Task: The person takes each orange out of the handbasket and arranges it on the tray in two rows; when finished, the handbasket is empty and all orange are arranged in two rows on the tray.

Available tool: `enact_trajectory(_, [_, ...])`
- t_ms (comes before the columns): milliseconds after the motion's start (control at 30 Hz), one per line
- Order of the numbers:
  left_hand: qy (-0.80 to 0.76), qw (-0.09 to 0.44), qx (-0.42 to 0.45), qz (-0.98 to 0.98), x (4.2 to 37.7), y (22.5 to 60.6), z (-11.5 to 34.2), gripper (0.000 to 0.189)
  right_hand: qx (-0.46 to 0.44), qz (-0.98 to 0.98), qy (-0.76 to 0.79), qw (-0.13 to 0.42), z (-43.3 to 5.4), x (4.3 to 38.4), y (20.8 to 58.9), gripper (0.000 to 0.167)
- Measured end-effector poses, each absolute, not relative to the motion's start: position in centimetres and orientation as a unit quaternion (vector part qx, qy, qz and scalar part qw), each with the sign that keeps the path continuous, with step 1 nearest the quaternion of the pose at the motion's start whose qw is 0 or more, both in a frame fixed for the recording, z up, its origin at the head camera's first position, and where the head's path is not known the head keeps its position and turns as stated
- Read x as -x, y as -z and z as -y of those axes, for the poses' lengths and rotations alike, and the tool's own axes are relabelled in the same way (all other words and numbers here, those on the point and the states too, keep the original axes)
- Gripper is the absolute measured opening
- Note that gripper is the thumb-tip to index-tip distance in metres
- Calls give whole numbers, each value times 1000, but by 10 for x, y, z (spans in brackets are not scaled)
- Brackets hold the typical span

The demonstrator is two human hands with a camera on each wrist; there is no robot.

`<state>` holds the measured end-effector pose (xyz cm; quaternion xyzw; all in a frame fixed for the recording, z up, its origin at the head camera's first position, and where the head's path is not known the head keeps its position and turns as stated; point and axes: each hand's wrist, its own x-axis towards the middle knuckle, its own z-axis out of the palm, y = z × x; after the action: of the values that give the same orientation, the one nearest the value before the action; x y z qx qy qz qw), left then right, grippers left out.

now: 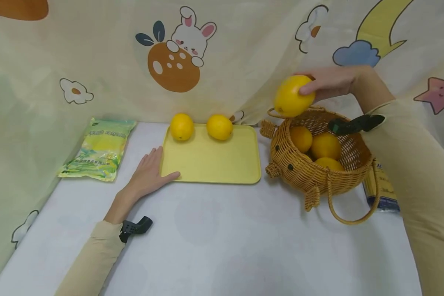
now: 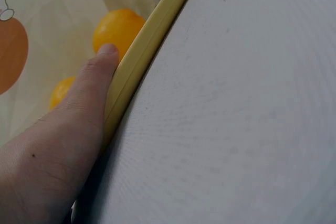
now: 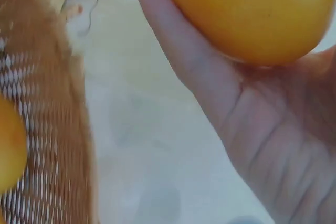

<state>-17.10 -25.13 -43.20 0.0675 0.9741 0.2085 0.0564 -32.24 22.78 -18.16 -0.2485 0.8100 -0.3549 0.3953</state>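
Observation:
My right hand (image 1: 333, 82) grips a yellow lemon (image 1: 292, 98) above the far left rim of a wicker basket (image 1: 299, 174). In the right wrist view, that lemon (image 3: 257, 17) sits against the palm with the thumb along its side. Several more lemons (image 1: 326, 146) lie inside the basket. Two lemons (image 1: 182, 126) rest toward the back of a yellow tray (image 1: 211, 162), one at its far left corner. Beside the tray's left end, my left hand (image 1: 146, 174) rests with fingers stretched out and the thumb over the near left corner. The left wrist view has this thumb (image 2: 86, 95) at the tray's rim.
A green and yellow packet (image 1: 100, 150) lies on the white table (image 1: 222, 230) at the left. Another packet, blue and yellow (image 1: 386, 189), is partly hidden behind the basket. The basket's rope handle (image 1: 349, 222) droops toward the front. A printed curtain (image 1: 244, 53) hangs along the back.

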Motion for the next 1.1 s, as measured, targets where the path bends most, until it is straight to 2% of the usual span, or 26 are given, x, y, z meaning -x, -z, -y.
enact_trajectory(233, [-207, 52, -66, -975, 172, 432, 250, 117, 224, -839, 318, 380, -163, 331, 191, 51])
enact_trajectory(433, [-212, 54, -66, -974, 171, 431, 249, 116, 211, -843, 308, 387, -128, 345, 209, 57])
enact_trajectory(633, [-211, 57, -66, -974, 172, 432, 249, 117, 202, -833, 337, 390, -106, 350, 228, 59])
enact_trajectory(833, [-212, 58, -71, -973, 172, 432, 251, 118, 174, -847, 255, 432, -88, 345, 236, 66])
enact_trajectory(1100, [-212, 57, -70, -973, 172, 431, 252, 118, 122, -858, 194, 460, -77, 335, 248, 71])
